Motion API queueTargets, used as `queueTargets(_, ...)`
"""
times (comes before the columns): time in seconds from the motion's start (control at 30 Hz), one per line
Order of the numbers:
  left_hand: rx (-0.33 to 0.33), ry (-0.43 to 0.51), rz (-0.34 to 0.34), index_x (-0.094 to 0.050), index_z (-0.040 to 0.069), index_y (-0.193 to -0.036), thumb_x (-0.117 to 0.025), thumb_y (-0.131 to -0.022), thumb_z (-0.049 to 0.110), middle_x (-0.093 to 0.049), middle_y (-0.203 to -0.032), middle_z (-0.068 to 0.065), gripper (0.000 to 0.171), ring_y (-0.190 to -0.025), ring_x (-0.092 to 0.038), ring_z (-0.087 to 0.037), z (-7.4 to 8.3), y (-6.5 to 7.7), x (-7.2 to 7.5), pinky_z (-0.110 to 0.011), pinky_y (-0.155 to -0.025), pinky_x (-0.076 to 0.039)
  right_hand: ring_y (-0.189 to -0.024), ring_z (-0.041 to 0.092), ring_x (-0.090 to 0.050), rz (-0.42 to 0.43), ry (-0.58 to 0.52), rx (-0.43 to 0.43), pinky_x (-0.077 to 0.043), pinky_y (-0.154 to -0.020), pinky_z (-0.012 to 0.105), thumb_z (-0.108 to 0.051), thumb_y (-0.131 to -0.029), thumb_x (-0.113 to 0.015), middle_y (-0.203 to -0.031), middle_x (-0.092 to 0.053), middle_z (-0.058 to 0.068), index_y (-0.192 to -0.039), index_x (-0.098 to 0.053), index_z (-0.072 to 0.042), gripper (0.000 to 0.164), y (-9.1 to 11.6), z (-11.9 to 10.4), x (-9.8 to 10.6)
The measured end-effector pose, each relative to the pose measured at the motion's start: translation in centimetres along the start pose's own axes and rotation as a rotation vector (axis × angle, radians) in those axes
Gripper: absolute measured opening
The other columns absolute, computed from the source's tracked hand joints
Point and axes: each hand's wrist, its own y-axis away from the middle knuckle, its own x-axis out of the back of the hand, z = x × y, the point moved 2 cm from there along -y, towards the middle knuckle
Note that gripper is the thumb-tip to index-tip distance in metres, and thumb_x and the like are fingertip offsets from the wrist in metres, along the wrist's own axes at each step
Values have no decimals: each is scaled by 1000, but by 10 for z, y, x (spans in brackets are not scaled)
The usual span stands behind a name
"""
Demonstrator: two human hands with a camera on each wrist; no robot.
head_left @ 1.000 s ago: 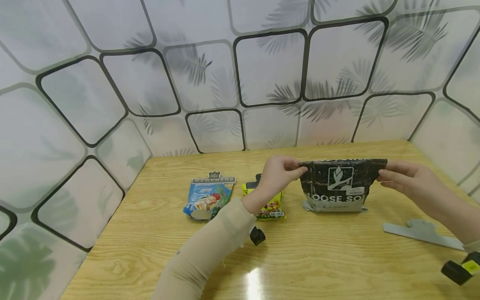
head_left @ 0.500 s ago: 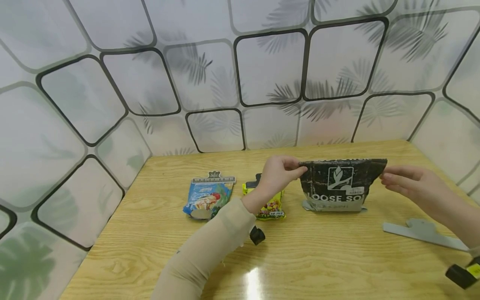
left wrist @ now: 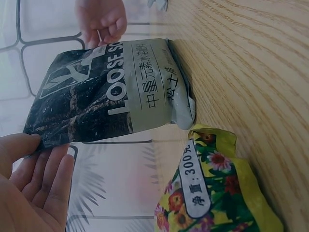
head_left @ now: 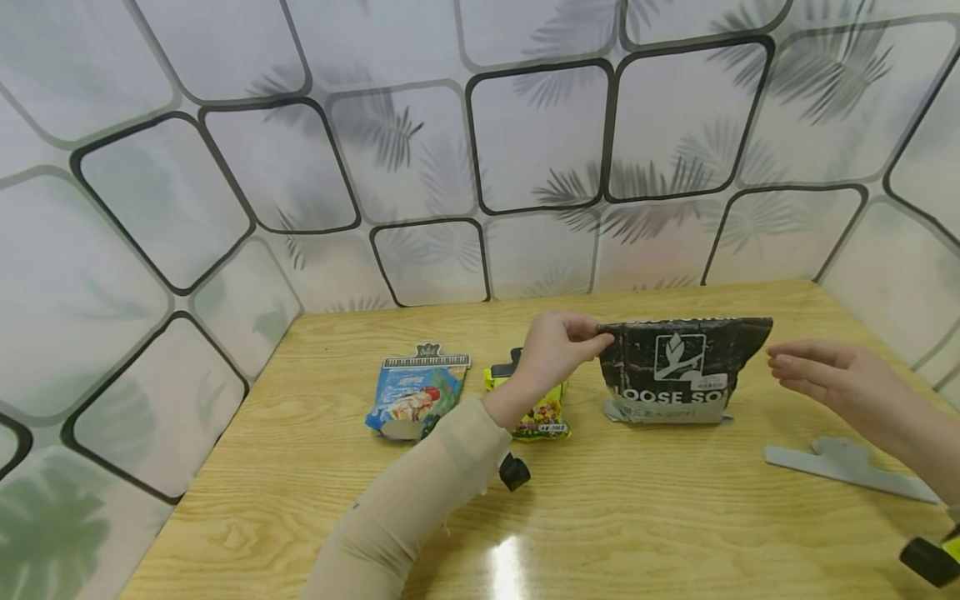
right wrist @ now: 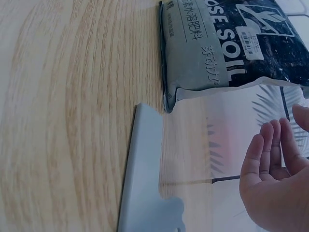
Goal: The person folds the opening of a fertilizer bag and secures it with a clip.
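Observation:
A black and grey bag of loose soil fertilizer (head_left: 671, 375) stands upright on the wooden table. My left hand (head_left: 558, 350) pinches its upper left corner between thumb and fingers, as the left wrist view also shows with the thumb (left wrist: 21, 144) on the front. My right hand (head_left: 832, 375) hovers just off the bag's upper right corner, fingers loosely extended and holding nothing. Below that hand lies a long grey sealing clip (head_left: 847, 468), seen closer in the right wrist view as a flat bar (right wrist: 145, 164) with a rounded tab.
A blue food packet (head_left: 416, 400) with a piano-key clip (head_left: 427, 358) across its top lies at the left. Partly behind my left forearm is a yellow flowered packet (head_left: 546, 417) with a dark clip (head_left: 508, 365). A patterned curtain (head_left: 540, 142) hangs behind the table.
My right hand has let go of the bag's upper right corner and drawn slightly away to the right. My left hand keeps its pinch, and the bag stays in place.

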Motion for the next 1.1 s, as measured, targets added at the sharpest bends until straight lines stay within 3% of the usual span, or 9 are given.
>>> queueTargets(0.1, 1, 2, -2, -84, 8, -110, -77, -100, 20, -81, -119, -8, 17, -103, -76, -16, 0, 0, 0, -20, -81, -62, -102, -8, -71, -1, 18, -14, -60, -84, 10, 1, -113, -46, -115, -74, -23, -116, -75, -32, 44, 1, 2, 2)
queueTargets(0.37, 10, 5, -5, -83, 8, -114, -77, -100, 21, -80, -121, -8, 19, -103, -77, -17, 0, 0, 0, -20, -80, -63, -101, -13, -68, 30, 207, -78, -60, -82, 9, -6, -114, -49, -114, -70, -32, -114, -69, -43, 42, 3, 8, 9)
queueTargets(0.67, 40, 7, -5, -82, 8, -117, -77, -100, 21, -80, -123, -7, 22, -104, -76, -17, 0, 1, 0, -21, -81, -63, -101, -10, -70, 13, 83, -36, -60, -81, 9, 1, -113, -46, -114, -73, -26, -113, -74, -37, 47, 9, 14, 16)
queueTargets(0.8, 53, 8, -4, -82, 8, -117, -78, -100, 22, -80, -122, -7, 23, -103, -76, -16, 1, 1, 0, -21, -79, -63, -99, -13, -68, 16, 142, -59, -59, -80, 8, -1, -113, -47, -113, -70, -32, -112, -71, -40, 46, 11, 17, 20)
queueTargets(0.87, 56, 2, -2, -82, 8, -118, -78, -100, 23, -80, -121, -7, 23, -102, -76, -15, 1, 1, 0, -20, -78, -63, -99, -16, -66, 28, 230, -87, -59, -79, 8, -5, -114, -47, -113, -67, -36, -113, -67, -44, 44, 12, 18, 22)
queueTargets(0.93, 57, 4, -2, -81, 8, -118, -78, -100, 23, -80, -121, -7, 24, -102, -76, -15, 1, 1, 0, -20, -78, -63, -98, -20, -63, 32, 312, -114, -58, -79, 7, -10, -115, -47, -114, -63, -40, -120, -63, -38, 32, 14, 19, 24)
queueTargets(1.0, 58, 5, -3, -81, 8, -119, -78, -100, 23, -80, -121, -7, 24, -102, -76, -15, 1, 1, 0, -20, -78, -63, -98, -21, -61, 36, 370, -130, -58, -79, 7, -14, -116, -46, -114, -60, -42, -135, -62, -18, 25, 16, 20, 26)
queueTargets(1.1, 56, 7, -5, -81, 8, -119, -78, -100, 23, -80, -121, -7, 24, -103, -76, -16, 2, 1, 1, -20, -79, -63, -97, -22, -60, 41, 382, -151, -58, -78, 7, -16, -116, -46, -113, -60, -43, -135, -60, -20, 24, 18, 21, 29)
